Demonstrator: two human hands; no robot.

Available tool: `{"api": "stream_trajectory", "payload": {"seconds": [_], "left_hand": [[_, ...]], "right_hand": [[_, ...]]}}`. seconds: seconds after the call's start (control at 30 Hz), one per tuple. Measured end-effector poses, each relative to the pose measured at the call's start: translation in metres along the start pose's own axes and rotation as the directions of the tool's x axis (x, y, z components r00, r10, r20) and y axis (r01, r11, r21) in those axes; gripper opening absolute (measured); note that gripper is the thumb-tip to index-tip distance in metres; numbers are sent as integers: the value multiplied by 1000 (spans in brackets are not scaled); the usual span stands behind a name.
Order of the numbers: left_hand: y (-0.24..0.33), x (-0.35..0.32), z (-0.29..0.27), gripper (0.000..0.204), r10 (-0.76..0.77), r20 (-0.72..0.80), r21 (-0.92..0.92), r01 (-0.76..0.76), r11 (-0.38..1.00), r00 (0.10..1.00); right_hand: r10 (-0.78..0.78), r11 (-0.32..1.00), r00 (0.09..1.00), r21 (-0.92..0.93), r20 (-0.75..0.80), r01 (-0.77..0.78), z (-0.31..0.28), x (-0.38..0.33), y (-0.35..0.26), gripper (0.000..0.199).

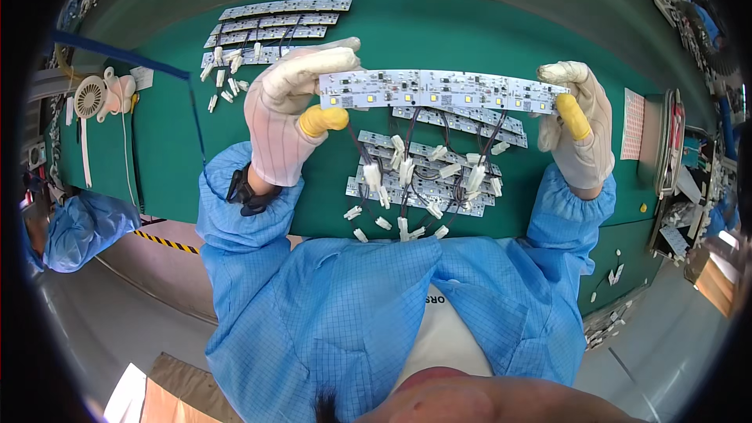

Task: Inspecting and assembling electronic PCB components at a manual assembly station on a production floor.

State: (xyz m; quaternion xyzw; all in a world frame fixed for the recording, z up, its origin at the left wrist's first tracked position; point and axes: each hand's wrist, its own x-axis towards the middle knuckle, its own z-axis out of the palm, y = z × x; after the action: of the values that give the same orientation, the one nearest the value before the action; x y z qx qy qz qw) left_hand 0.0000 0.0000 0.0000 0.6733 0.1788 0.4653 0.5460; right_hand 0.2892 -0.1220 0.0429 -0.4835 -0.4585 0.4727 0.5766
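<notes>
A long white LED circuit board strip [439,88] is held up level above the green table, one end in each hand. My left hand [294,102], in a white glove with a yellow thumb cover, pinches its left end. My right hand [578,121], gloved the same way, grips the right end. Dark wires with white plug connectors [372,176] hang from the strip. Below it lies a loose pile of similar LED strips [423,180], partly hidden by the held strip and the wires. A black band circles my left wrist.
More LED strips [274,19] lie stacked at the back left, with loose connectors beside them. A small white fan [92,98] stands at the far left. At right are a printed sheet [633,124] and a metal-edged bin [667,141]. A blue sleeve [90,227] of another person shows at left.
</notes>
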Motion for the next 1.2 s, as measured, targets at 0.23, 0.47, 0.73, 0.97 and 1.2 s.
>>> {"api": "stream_trajectory", "payload": {"seconds": [0.23,0.47,0.73,0.97,1.2], "left_hand": [[-1,1,-3,60,-33,-15,-9,33,999,999],[-9,0,-6,63,10,-26,56,-9,998,1000],[-17,-1,-11,60,49,-43,160,-42,986,998],[-17,5,-7,61,-29,-78,271,49,961,997],[-9,13,-5,59,-92,1,613,72,787,996]], "right_hand": [[61,998,998,-19,-5,-62,3,-1,-3,46],[-11,999,1000,-40,-8,10,4,-5,-3,37],[71,994,997,-79,-3,-71,9,-8,-14,40],[75,997,994,-17,76,-74,8,-9,-14,57],[6,998,987,67,160,-17,6,-10,-10,50]]}}
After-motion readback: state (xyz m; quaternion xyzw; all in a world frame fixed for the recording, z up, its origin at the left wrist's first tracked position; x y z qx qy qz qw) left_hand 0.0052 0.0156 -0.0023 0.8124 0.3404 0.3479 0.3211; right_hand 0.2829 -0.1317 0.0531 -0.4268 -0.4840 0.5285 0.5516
